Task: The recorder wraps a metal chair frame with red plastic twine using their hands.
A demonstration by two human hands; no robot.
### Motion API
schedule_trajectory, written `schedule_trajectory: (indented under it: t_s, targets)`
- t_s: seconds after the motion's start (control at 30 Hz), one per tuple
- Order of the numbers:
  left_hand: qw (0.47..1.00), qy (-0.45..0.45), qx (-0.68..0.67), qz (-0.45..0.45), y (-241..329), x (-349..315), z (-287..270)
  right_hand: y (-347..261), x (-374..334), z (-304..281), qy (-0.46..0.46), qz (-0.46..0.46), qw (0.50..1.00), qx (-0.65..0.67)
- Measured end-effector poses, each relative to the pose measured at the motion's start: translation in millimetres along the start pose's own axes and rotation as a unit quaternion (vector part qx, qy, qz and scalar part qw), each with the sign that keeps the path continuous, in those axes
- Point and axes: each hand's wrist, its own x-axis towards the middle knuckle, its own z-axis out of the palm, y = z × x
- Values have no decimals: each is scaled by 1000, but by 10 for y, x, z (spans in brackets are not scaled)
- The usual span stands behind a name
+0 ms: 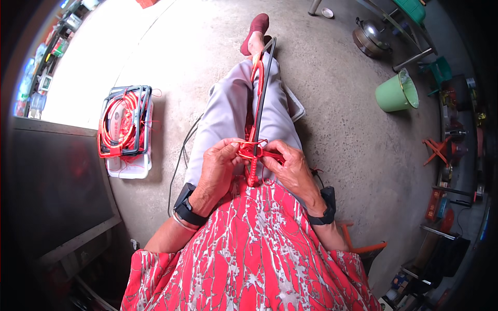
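Note:
Over my lap a dark metal frame (264, 88) stretches away between my legs, with red cord (254, 167) wound and knotted about its near end. My left hand (220, 161) is closed, thumb and fingers pinching the red cord at the left of the knot. On the other side my right hand (288, 165) grips a bundle of red strands between thumb and fingers. A braided red length hangs from the knot toward my shirt. Farther along, a red loop (258, 70) lies against the frame near my shins. The fingertips partly hide the knot.
On the floor at left, a white plastic bin (129, 170) carries several dark frames and coiled red cord (120, 122). A dark-panelled cabinet (57, 181) stands nearer left. To the right are a green bucket (397, 92), a lidded metal pot (371, 39) and cluttered shelves. A black cable (179, 160) runs beside my left leg.

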Motion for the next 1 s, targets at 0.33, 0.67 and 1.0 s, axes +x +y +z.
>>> schedule_trajectory:
  t_s: [0.33, 0.67, 1.0]
  targets:
    - [992, 35, -7, -119, 128, -137, 89, 66, 81, 85, 8, -42, 999, 14]
    - [991, -8, -83, -100, 34, -86, -83, 53, 69, 90, 10, -13, 997, 79]
    - [990, -41, -88, -106, 49, -33, -45, -186, 14, -142, 68, -177, 977, -102]
